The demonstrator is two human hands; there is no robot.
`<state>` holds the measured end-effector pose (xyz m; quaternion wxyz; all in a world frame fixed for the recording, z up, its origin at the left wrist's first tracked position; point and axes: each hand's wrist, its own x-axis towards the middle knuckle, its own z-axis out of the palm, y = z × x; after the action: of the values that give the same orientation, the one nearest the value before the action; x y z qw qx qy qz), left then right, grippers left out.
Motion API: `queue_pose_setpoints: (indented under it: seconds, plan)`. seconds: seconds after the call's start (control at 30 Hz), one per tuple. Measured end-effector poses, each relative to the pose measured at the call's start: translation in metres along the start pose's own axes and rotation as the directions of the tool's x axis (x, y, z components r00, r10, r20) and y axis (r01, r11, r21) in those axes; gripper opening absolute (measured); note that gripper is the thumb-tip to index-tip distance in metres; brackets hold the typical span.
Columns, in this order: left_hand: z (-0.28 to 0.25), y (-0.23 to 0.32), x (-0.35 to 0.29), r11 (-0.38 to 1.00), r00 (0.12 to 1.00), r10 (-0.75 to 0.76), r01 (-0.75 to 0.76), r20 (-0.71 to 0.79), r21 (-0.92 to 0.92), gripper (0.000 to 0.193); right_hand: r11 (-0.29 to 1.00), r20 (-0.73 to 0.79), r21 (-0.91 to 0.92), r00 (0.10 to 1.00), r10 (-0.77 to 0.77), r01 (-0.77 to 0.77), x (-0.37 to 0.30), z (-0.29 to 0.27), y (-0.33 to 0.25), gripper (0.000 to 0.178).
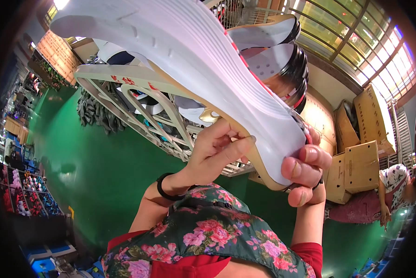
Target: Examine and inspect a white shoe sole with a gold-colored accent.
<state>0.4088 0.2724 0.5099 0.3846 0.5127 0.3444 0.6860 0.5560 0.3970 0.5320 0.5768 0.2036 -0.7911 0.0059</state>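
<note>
A long white shoe sole point(189, 65) with a tan edge along one side and red and black along the other fills the upper middle, tilted, close to me. My right hand point(306, 172) is closed around its heel end, fingers curled over the rim. On the tan edge, my left hand point(222, 150) pinches with thumb and forefinger near the sole's narrow part. Behind the sole stands a pale metal rack point(124, 76), which holds several more soles, partly hidden. A white sole with dark ridged edges point(273, 62) lies beyond it at the upper right.
Cardboard boxes point(361, 167) are stacked at the right, below a barred window point(347, 32). Another person point(370, 204) is at the far right. Dark grey pieces point(97, 111) lie heaped left of the rack on the green floor point(97, 171). Shelves with colourful items point(27, 190) stand far left.
</note>
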Motion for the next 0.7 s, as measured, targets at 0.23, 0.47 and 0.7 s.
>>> queue_pose_setpoints:
  seconds: [0.23, 0.47, 0.7]
  plan:
    - [-0.0062, -0.0025, -0.0011, 0.999, 0.999, 0.045, -0.045, 0.020, -0.014, 0.031, 0.999, -0.028, -0.048, 0.999, -0.025, 0.024, 0.0007, 0.0009, 0.0038, 0.052]
    - [-0.0052, -0.0037, -0.0026, 0.998, 0.998, 0.058, -0.059, -0.022, -0.012, 0.035, 0.998, -0.034, -0.062, 0.999, 0.004, -0.006, 0.0040, 0.0025, 0.0016, 0.045]
    - [-0.0048, -0.0012, -0.0059, 0.993, 0.993, -0.032, 0.019, -0.116, -0.114, 0.037, 0.999, 0.042, -0.040, 0.999, 0.022, -0.020, 0.0054, 0.0019, 0.0019, 0.049]
